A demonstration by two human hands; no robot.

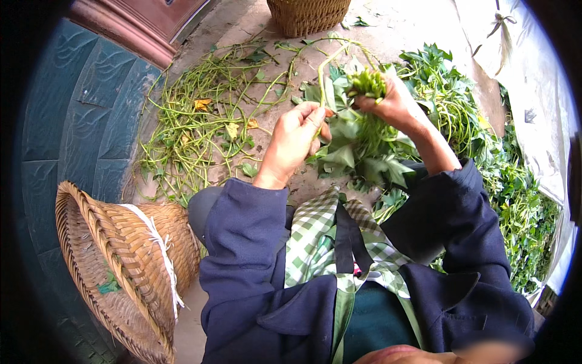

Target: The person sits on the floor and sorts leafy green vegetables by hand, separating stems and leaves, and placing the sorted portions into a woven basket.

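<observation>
My left hand (298, 136) pinches a long green vine stem (322, 79) between thumb and fingers; the stem rises from the grip and bends to the right at its top. To its right, my right hand (393, 102) is closed around a bundle of cut green stalks (367, 84), their ends facing up and left. Broad green leaves (345, 145) hang below that bundle, partly blurred. Left of my hands, a loose tangle of mostly bare vine stems (195, 132) with a few yellow leaves lies on the ground.
A wide-mouthed woven basket (132, 232), tied with a white strip, lies tilted at lower left. Another wicker basket (309, 16) stands at the top. Leafy vines (523, 218) are heaped along the right beside a white sheet (536, 104). A blue-green tiled surface (82, 104) borders the left.
</observation>
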